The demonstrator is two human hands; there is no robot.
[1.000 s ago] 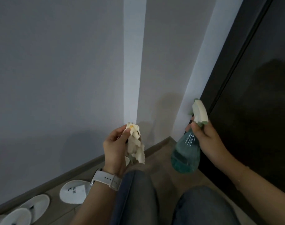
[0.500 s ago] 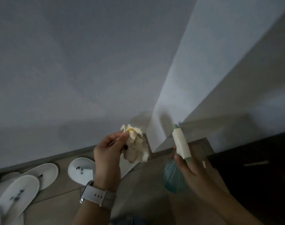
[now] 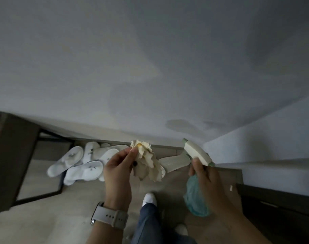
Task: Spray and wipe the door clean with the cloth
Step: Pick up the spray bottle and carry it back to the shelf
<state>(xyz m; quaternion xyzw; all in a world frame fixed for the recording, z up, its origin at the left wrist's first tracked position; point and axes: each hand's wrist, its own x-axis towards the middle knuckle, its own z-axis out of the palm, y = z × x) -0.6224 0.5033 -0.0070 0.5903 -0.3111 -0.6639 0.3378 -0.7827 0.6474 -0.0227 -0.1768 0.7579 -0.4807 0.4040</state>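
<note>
My left hand [image 3: 117, 170], with a white watch on its wrist, pinches a crumpled cream cloth [image 3: 147, 162] at the centre of the view. My right hand [image 3: 207, 184] grips a spray bottle [image 3: 196, 196] with a teal body and a white trigger head pointing up and left. The dark door [image 3: 280, 206] shows only as a strip at the lower right, to the right of the bottle. Both hands are held in the air above the floor, apart from the door.
Several white slippers [image 3: 83, 164] lie on the floor by the grey wall [image 3: 150, 67]. A dark piece of furniture with a black frame [image 3: 10, 159] stands at the left. My leg and white slipper [image 3: 149, 199] are below the hands.
The view has swung left, away from the door, which has shrunk to a strip at the lower right. Slippers and the dark furniture have come into sight. Both hands keep their hold.
</note>
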